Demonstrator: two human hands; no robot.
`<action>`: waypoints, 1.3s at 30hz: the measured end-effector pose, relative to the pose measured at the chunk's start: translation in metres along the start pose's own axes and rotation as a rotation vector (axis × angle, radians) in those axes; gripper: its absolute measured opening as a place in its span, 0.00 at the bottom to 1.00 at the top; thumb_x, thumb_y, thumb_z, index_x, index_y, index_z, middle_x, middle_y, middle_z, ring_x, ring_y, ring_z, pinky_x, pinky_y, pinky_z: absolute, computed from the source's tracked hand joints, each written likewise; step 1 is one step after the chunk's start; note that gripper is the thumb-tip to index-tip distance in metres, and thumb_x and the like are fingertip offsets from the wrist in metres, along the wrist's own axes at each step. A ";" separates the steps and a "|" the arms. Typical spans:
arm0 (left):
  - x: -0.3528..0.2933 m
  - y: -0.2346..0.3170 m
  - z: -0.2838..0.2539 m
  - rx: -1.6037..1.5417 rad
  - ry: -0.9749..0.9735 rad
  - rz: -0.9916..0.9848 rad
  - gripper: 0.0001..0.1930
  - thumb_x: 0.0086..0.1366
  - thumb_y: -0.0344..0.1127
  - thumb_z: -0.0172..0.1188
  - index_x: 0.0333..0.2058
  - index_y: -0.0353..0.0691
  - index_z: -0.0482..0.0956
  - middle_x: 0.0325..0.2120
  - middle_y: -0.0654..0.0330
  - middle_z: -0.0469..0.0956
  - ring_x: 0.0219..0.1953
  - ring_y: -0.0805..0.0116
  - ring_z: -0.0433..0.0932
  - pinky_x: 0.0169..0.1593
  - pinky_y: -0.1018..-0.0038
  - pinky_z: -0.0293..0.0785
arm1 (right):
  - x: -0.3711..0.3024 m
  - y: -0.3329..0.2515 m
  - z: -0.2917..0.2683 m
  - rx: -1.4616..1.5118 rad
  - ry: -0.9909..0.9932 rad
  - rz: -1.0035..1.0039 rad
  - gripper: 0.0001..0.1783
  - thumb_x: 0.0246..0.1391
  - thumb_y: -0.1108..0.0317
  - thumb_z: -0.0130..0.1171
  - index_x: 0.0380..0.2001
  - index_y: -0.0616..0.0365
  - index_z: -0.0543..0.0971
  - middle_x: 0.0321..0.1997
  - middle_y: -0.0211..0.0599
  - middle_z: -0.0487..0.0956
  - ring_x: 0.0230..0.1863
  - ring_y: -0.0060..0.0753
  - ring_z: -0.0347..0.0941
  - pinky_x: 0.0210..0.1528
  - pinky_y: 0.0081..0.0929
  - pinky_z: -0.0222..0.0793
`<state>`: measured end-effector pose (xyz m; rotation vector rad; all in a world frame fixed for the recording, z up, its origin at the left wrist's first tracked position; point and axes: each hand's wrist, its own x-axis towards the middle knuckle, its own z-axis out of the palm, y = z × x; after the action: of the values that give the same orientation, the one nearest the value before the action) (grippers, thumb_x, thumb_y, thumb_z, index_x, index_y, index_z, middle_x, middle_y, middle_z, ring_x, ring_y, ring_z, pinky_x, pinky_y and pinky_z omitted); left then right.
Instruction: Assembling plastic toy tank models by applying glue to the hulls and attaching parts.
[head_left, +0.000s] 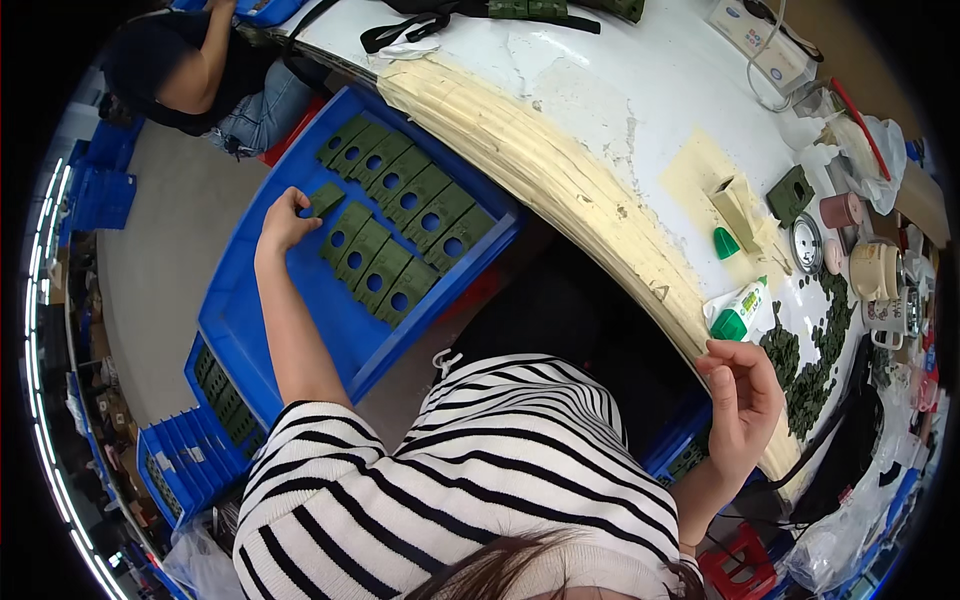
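Note:
My left hand [288,219] is closed on a dark green block [324,201], gripping its near end above the large blue bin [262,335]. Inside that bin, two rows of similar green blocks with round holes, such as this one [391,181], lie side by side just right of the hand. My right hand [742,405] hovers by the table's near edge, fingers loosely curled, the thumb slightly apart from them. Nothing shows between its fingers. Closest to it are a white glue bottle with a green base [742,310] and a pile of small dark green pieces [785,360].
The white table [590,95] has a yellowish taped edge [530,145]. Toward the right stand a single green block [790,195], a round tin [806,244] and a beige mug [874,272]. Another person [185,75] sits at upper left. Smaller blue bins [190,465] stand at lower left.

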<state>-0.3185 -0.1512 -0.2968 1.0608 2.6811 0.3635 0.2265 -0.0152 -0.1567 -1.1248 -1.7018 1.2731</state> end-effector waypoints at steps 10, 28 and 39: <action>0.007 0.021 0.005 0.031 -0.105 -0.001 0.16 0.57 0.44 0.64 0.33 0.36 0.77 0.30 0.53 0.80 0.36 0.61 0.78 0.41 0.67 0.72 | -0.003 -0.001 0.003 -0.006 -0.020 -0.022 0.08 0.52 0.76 0.57 0.36 0.69 0.77 0.31 0.38 0.78 0.35 0.25 0.75 0.42 0.20 0.68; 0.046 0.295 -0.044 -0.309 0.549 0.940 0.13 0.61 0.38 0.61 0.40 0.35 0.77 0.38 0.56 0.80 0.43 0.62 0.78 0.47 0.71 0.71 | 0.002 0.004 -0.002 -0.035 0.002 -0.048 0.08 0.51 0.75 0.60 0.35 0.68 0.78 0.29 0.38 0.80 0.32 0.27 0.77 0.37 0.21 0.70; 0.121 0.456 0.009 0.143 0.533 0.909 0.20 0.58 0.54 0.61 0.36 0.43 0.73 0.32 0.57 0.75 0.37 0.56 0.76 0.40 0.63 0.73 | 0.002 0.018 -0.027 -0.044 0.061 -0.009 0.08 0.51 0.75 0.60 0.35 0.67 0.79 0.28 0.38 0.80 0.31 0.26 0.76 0.37 0.21 0.69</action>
<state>-0.1122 0.2556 -0.1774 2.5006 2.4467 0.6846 0.2541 -0.0017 -0.1676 -1.1682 -1.6953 1.1896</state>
